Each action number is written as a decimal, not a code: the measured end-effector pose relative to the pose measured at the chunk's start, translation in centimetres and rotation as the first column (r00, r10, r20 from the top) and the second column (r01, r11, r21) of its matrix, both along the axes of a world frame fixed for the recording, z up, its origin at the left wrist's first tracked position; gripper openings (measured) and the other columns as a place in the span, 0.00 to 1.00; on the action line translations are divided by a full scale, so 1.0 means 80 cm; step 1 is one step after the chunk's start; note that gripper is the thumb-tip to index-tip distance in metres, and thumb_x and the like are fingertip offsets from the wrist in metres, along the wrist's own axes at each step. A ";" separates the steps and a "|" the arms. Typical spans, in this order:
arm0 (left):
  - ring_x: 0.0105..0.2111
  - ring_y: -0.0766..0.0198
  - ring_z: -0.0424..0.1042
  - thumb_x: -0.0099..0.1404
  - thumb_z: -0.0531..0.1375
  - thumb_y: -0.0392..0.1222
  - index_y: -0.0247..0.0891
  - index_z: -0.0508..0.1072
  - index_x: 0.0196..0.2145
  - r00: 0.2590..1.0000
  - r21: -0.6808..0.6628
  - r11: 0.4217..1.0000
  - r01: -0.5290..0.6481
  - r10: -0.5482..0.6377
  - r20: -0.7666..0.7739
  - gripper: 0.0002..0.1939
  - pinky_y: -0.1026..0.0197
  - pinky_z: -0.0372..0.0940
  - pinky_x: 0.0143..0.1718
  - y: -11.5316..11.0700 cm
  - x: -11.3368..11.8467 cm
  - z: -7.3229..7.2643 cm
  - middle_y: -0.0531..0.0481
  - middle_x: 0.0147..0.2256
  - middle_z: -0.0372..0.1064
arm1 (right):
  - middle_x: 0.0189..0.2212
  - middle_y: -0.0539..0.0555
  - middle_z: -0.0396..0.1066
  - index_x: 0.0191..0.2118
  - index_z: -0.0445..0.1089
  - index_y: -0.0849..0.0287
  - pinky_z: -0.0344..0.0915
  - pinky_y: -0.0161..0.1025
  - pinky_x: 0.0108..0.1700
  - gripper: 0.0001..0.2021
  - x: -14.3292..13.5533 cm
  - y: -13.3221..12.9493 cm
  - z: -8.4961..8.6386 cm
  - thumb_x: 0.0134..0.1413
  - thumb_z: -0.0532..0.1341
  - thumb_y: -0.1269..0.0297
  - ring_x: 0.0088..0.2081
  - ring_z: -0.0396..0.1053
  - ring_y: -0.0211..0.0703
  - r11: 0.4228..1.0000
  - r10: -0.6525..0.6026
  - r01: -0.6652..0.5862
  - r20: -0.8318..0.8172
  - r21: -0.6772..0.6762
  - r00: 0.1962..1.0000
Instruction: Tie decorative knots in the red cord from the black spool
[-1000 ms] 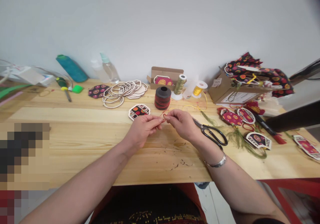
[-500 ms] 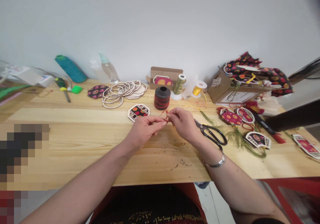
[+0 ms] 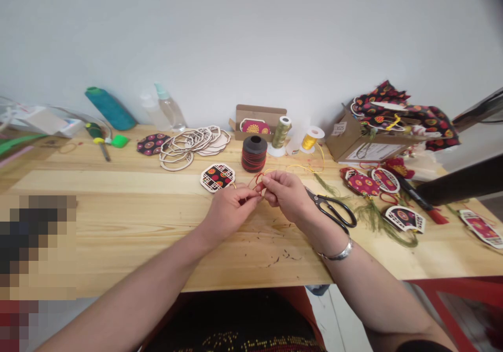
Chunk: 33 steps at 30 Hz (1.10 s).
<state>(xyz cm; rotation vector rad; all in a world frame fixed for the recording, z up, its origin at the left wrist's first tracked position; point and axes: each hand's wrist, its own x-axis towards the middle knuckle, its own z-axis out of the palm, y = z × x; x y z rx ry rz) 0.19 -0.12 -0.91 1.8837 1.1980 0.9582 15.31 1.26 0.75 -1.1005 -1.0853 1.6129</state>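
A thin red cord forms a small loop between my two hands over the middle of the table. My left hand pinches the cord between thumb and forefinger. Fingers curled, my right hand pinches it from the other side. Just behind stands a black spool wound with red cord. Left of it lies an octagonal ornament with a white fretwork frame and patterned fabric, close to my left hand. Black-handled scissors rest beside my right wrist, their blades partly hidden by it.
Wooden frames are piled at the back left. An olive thread spool and a yellow thread spool stand near the wall. A cardboard box holds patterned fabric. Finished ornaments with green tassels lie at right.
The red cord's loop now stands more open between my fingers. My left fingers have drawn in lower and tighter, and my right hand has turned slightly.
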 end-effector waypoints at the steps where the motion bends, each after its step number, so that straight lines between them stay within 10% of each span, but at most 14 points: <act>1: 0.28 0.64 0.68 0.59 0.59 0.40 0.40 0.80 0.31 1.000 0.004 1.000 0.002 -0.002 -0.008 0.09 0.63 0.59 0.31 0.000 0.000 0.001 0.49 0.28 0.72 | 0.16 0.47 0.62 0.23 0.65 0.62 0.42 0.31 0.19 0.12 0.000 0.000 0.000 0.44 0.62 0.57 0.16 0.47 0.26 1.000 0.005 -0.005 -0.014 -0.007 1.000; 6: 0.26 0.66 0.67 0.59 0.58 0.41 0.39 0.79 0.31 1.000 0.004 1.000 -0.003 0.003 0.008 0.09 0.63 0.60 0.29 -0.002 0.001 0.005 0.47 0.31 0.72 | 0.19 0.46 0.64 0.24 0.63 0.60 0.45 0.30 0.19 0.14 0.001 0.001 -0.004 0.41 0.65 0.56 0.16 0.51 0.26 1.000 -0.027 0.027 -0.030 0.005 0.999; 13: 0.21 0.74 0.61 0.56 0.61 0.42 0.35 0.74 0.28 0.913 -0.080 0.951 -0.298 0.308 0.266 0.07 0.66 0.57 0.23 -0.002 -0.003 0.018 0.45 0.43 0.68 | 0.17 0.45 0.62 0.24 0.63 0.60 0.49 0.31 0.20 0.10 0.005 0.005 -0.008 0.47 0.60 0.59 0.17 0.53 0.29 0.989 -0.085 0.058 0.204 0.135 0.975; 17: 0.18 0.73 0.59 0.57 0.61 0.43 0.35 0.75 0.39 0.903 -0.403 0.913 -0.066 0.227 0.365 0.13 0.67 0.53 0.20 0.001 -0.002 0.019 0.53 0.24 0.67 | 0.16 0.45 0.62 0.25 0.63 0.59 0.52 0.32 0.21 0.09 0.003 0.004 -0.011 0.49 0.58 0.61 0.18 0.55 0.31 0.967 -0.121 0.035 0.333 0.252 0.935; 21: 0.18 0.74 0.61 0.54 0.63 0.43 0.37 0.75 0.43 0.883 -0.545 0.827 0.134 0.150 0.445 0.18 0.68 0.49 0.17 0.003 0.001 0.014 0.50 0.29 0.71 | 0.18 0.47 0.64 0.25 0.64 0.60 0.55 0.32 0.24 0.07 0.001 0.002 -0.012 0.49 0.57 0.64 0.19 0.57 0.32 0.959 -0.115 0.010 0.355 0.285 0.928; 33: 0.18 0.75 0.57 0.53 0.63 0.41 0.35 0.78 0.28 0.895 -0.503 0.863 0.031 0.201 0.399 0.07 0.68 0.49 0.20 0.006 0.001 0.014 0.56 0.18 0.63 | 0.18 0.47 0.66 0.24 0.65 0.60 0.57 0.33 0.27 0.08 0.000 -0.001 -0.009 0.52 0.58 0.64 0.21 0.59 0.32 0.954 -0.078 -0.052 0.412 0.296 0.908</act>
